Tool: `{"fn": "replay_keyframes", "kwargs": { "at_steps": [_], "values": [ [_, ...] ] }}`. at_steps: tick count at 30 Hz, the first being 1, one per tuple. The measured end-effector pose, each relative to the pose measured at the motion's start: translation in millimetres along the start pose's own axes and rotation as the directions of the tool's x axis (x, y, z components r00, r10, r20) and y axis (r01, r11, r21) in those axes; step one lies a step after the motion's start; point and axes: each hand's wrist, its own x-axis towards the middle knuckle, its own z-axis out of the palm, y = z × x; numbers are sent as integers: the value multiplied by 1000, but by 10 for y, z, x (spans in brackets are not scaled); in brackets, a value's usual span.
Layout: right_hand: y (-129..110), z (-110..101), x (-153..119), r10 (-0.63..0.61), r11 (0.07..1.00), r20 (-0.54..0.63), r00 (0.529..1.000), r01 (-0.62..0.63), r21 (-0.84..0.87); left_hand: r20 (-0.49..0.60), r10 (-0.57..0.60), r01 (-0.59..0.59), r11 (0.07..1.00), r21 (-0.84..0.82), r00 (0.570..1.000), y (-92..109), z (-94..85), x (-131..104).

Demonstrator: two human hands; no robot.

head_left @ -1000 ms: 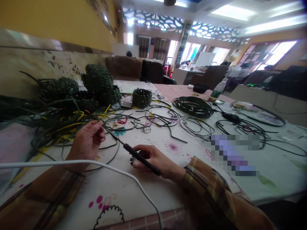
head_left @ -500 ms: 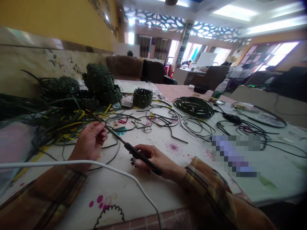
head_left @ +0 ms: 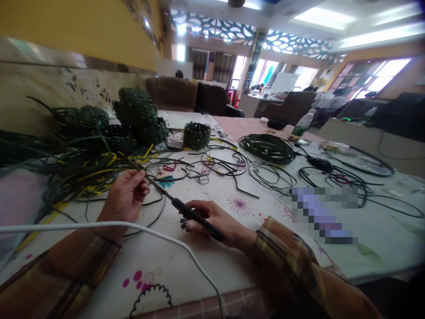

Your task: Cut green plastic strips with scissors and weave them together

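Observation:
My left hand (head_left: 128, 195) is closed in a pinch, thumb against fingers, on a thin dark green plastic strip (head_left: 154, 184). The strip runs down to the right, to the metal tip of a black-handled tool (head_left: 195, 218). My right hand (head_left: 219, 221) grips that tool, which I see edge-on; whether it is scissors or pliers I cannot tell. Its tip meets or overlaps the strip's end. Beyond my left hand lies a tangle of green and yellow strips (head_left: 89, 170). A small woven green basket (head_left: 197, 135) stands farther back.
More woven baskets (head_left: 135, 108) are piled against the wall. A coil of dark strip (head_left: 265, 148) and loose loops (head_left: 270, 175) lie right of centre. A white cable (head_left: 159, 233) crosses before my forearms. A bottle (head_left: 303, 124) and a blurred-out purple object (head_left: 323, 215) are at the right.
Both hands keep almost the same pose, with the strip and tool still held. The whole view has shifted very slightly.

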Motion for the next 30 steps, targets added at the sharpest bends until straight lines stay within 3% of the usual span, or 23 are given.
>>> {"fn": "replay_keyframes", "kwargs": {
  "at_steps": [8,18,26,30],
  "values": [
    [-4,47,-7,-7,999,-59,998,5,-42,4,-10,11,998,-56,1000,-3,-2,-6],
    [-122,84,-49,-13,995,-44,999,8,-102,22,-57,59,992,-109,998,29,-111,87],
    [-53,87,-12,15,999,-101,995,-18,-32,105,-40,43,999,-26,994,-24,-119,55],
    [-72,80,-8,1,1000,-72,997,-3,-30,116,-10,10,1000,1,993,-30,-105,19]
  ]
}}
